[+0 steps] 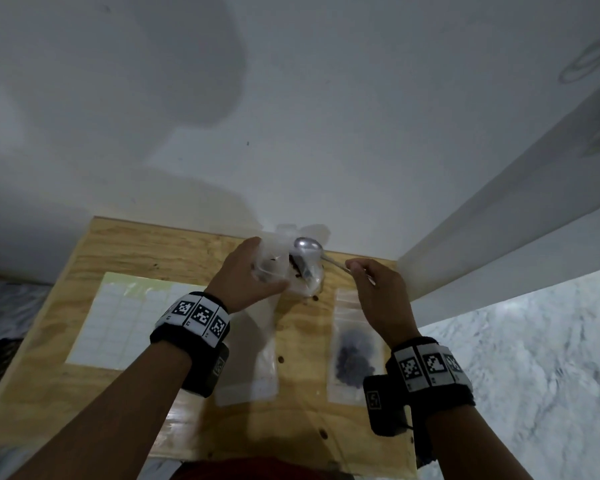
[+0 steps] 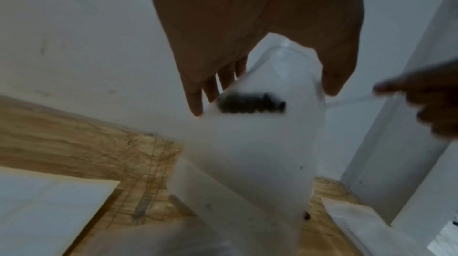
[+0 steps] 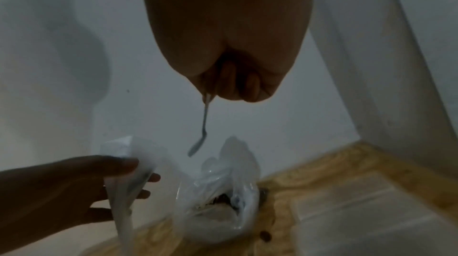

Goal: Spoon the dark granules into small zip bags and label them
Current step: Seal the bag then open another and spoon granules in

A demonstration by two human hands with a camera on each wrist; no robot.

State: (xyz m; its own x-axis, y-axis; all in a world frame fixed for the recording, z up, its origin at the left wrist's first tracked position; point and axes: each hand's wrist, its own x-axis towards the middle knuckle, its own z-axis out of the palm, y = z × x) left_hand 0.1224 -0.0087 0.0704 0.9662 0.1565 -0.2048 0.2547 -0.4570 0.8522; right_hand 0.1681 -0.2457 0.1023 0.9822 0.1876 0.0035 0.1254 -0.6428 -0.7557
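Left hand (image 1: 246, 275) fingers pinch the limp, slick zip bag (image 2: 260, 133) near its mouth; right hand (image 1: 378, 289) fingers grip the light stiff spoon (image 1: 307, 249) by its handle end.

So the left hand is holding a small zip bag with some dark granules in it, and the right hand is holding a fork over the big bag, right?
Not a fork: the right hand holds a spoon, as the head view shows. The rest is right.

Three zip bags (image 1: 355, 344) — one spoon (image 1: 307, 249)
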